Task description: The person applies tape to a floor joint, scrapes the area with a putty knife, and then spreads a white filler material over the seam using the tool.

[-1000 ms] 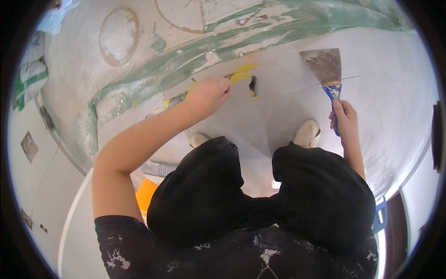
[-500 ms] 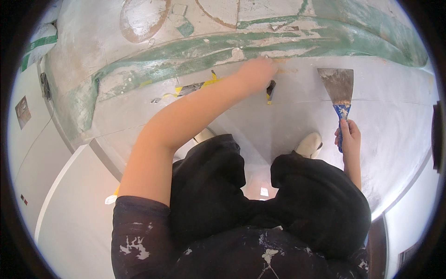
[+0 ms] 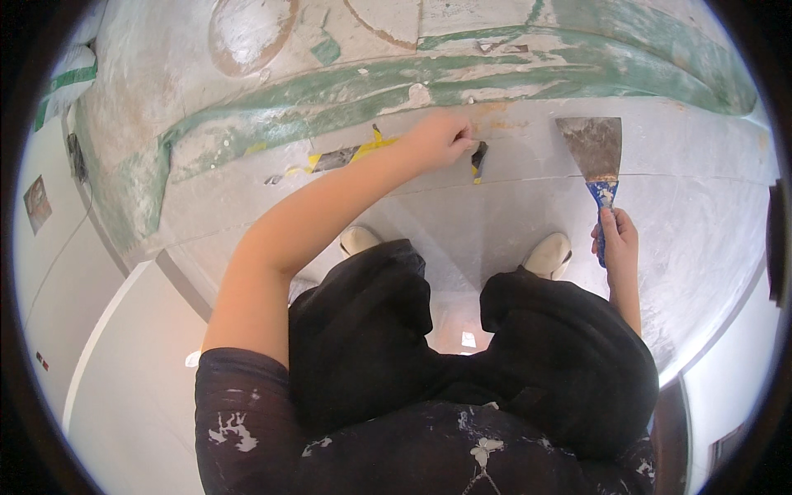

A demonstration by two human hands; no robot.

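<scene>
My left hand (image 3: 441,139) reaches forward to the floor and pinches the end of a yellow-and-black tape strip (image 3: 477,157) stuck to the pale floor. More of that yellow tape (image 3: 346,155) lies along the floor to the left of the hand. My right hand (image 3: 615,239) grips the blue handle of a wide putty knife (image 3: 596,157), its stained metal blade pointing away from me, a little right of the tape. I am crouched, with my black trousers and two pale shoes (image 3: 551,256) below the hands.
A green painted band (image 3: 346,91) curves across the worn, patchy floor beyond the tape. A brownish ring mark (image 3: 247,25) shows at the far left. White wall panels (image 3: 124,355) stand at the left, and a dark door edge (image 3: 775,239) at the right.
My left hand has moved right along the tape line, from the yellow strip to the short black-and-yellow piece. The view has shifted; the putty knife stays in my right hand.
</scene>
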